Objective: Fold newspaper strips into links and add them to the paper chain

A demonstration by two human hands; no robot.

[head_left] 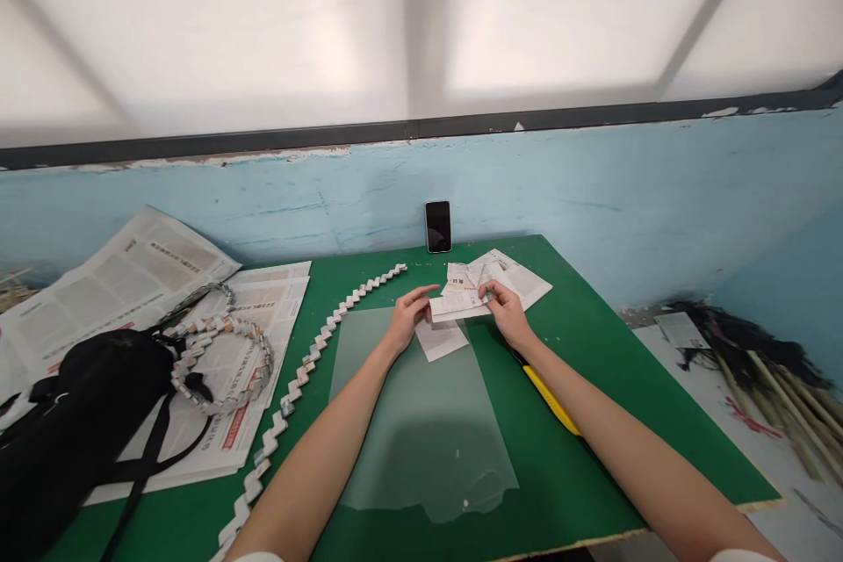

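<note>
A folded piece of printed paper (454, 307) is stretched between my two hands above the table. My right hand (507, 313) pinches its right part between thumb and fingers. At its left end, my left hand (409, 316) has the thumb against the edge, with the index finger reaching over the top. Beneath them a small paper sheet (440, 341) lies partly on a translucent mat (421, 421). More printed paper pieces (523, 279) lie just behind my right hand. Beside my right forearm is a yellow-handled tool (551, 399), its far end partly hidden.
A zigzag folded-paper chain (309, 360) runs along the left of the green table (619, 404). Further left are newspapers (277, 290), a coiled paper chain (256, 369) and a black bag (105, 404). A phone (438, 226) leans against the wall. Sticks (783, 395) lie right, on the floor.
</note>
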